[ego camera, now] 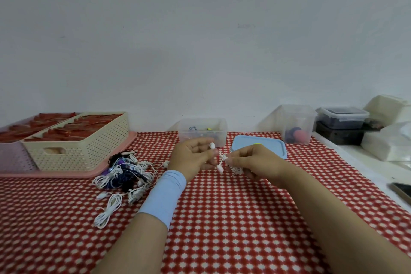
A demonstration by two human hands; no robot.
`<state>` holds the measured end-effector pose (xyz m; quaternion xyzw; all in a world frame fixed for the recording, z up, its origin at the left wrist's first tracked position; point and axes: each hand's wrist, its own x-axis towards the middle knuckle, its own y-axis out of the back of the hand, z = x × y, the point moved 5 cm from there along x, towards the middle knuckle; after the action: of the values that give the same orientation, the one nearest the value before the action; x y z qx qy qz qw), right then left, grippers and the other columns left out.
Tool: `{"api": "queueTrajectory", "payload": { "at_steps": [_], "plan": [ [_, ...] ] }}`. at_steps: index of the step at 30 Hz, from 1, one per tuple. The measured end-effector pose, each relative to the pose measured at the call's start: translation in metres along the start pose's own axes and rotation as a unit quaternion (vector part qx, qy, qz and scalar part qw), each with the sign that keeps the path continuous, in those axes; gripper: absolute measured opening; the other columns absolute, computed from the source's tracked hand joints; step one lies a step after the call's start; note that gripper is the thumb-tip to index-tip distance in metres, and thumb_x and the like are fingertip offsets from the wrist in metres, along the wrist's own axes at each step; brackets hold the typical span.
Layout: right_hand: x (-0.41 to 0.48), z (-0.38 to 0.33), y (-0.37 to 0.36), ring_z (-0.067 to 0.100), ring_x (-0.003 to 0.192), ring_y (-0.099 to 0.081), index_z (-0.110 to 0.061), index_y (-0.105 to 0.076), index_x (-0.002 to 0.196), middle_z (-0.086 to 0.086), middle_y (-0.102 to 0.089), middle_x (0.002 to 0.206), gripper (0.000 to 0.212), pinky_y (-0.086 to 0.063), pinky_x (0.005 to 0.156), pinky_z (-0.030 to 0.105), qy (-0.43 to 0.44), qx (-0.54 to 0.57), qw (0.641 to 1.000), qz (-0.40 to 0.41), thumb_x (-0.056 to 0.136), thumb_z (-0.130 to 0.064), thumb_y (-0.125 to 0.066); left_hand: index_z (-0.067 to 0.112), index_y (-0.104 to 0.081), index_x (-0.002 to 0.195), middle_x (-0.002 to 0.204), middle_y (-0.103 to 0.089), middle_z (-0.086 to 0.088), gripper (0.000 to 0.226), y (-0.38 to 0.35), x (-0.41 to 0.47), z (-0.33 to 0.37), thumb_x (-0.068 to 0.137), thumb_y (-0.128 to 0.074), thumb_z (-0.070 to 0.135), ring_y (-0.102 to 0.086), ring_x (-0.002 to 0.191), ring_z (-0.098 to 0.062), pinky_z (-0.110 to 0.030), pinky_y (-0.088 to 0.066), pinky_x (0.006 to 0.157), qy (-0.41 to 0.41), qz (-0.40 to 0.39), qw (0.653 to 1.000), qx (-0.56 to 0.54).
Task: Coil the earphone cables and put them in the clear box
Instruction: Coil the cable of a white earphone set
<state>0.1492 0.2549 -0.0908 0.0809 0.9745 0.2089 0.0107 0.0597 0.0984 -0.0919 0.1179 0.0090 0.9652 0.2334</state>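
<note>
White earphone (pixel 220 169) runs roughly left-right between the hands: left hand (pixel 193 157) pinches the bud end, one bud pointing up, one hanging down, right hand (pixel 252 162) pinches the coiled bundle just under its fingertips, clear box (pixel 202 132) just beyond left hand.

Both bare forearms reach in from the lower edge, left wrist in a light blue fabric band (pixel 165 196), left hand (pixel 193 156) palm inward, right hand (pixel 252 162) knuckles up, close together, fingers curled, each pinching one thin white earphone cable (pixel 223 158).
</note>
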Motion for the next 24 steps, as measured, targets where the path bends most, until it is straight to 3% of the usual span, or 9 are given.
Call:
{"api": "queueTrajectory", "payload": {
  "at_steps": [5, 14, 21, 24],
  "plan": [
    [0.002, 0.002, 0.000, 0.011, 0.049, -0.040, -0.017, -0.081, 0.087, -0.001, -0.060, 0.061, 0.013, -0.032, 0.046, 0.022, -0.001, -0.001, 1.000, 0.013, 0.089, -0.029, -0.075, 0.006, -0.075, 0.101, 0.076, -0.076, -0.008, 0.021, 0.002, -0.001, 0.002, 0.080, -0.077, 0.003, -0.073, 0.066, -0.020, -0.029, -0.061, 0.062, 0.000, 0.004, 0.999, 0.034],
    [0.003, 0.000, 0.003, 0.009, 0.051, -0.049, -0.019, -0.082, 0.088, 0.001, -0.070, 0.068, 0.012, -0.042, 0.050, 0.018, 0.010, -0.023, 0.998, 0.054, 0.086, -0.030, -0.078, 0.007, -0.074, 0.103, 0.081, -0.076, -0.008, 0.024, 0.002, 0.000, 0.003, 0.080, -0.076, 0.001, -0.073, 0.069, -0.022, -0.033, -0.062, 0.065, -0.005, -0.002, 0.999, 0.032],
    [0.020, -0.016, 0.009, 0.003, 0.064, -0.063, -0.025, -0.080, 0.082, -0.005, -0.076, 0.075, 0.007, -0.048, 0.057, 0.012, 0.059, -0.045, 0.991, 0.112, 0.088, -0.028, -0.077, 0.017, -0.066, 0.117, 0.097, -0.072, -0.006, 0.031, 0.008, 0.018, 0.014, 0.088, -0.069, 0.006, -0.072, 0.069, -0.017, -0.031, -0.061, 0.062, -0.009, -0.011, 0.997, 0.071],
    [0.042, -0.033, 0.019, 0.008, 0.077, -0.068, -0.025, -0.079, 0.081, -0.004, -0.076, 0.080, 0.009, -0.049, 0.067, 0.016, 0.081, -0.104, 0.980, 0.151, 0.088, -0.027, -0.076, 0.012, -0.068, 0.107, 0.090, -0.073, -0.007, 0.021, 0.014, 0.042, 0.027, 0.087, -0.070, 0.007, -0.073, 0.070, -0.021, -0.034, -0.062, 0.064, -0.018, -0.002, 0.989, 0.145]
  ]
}}
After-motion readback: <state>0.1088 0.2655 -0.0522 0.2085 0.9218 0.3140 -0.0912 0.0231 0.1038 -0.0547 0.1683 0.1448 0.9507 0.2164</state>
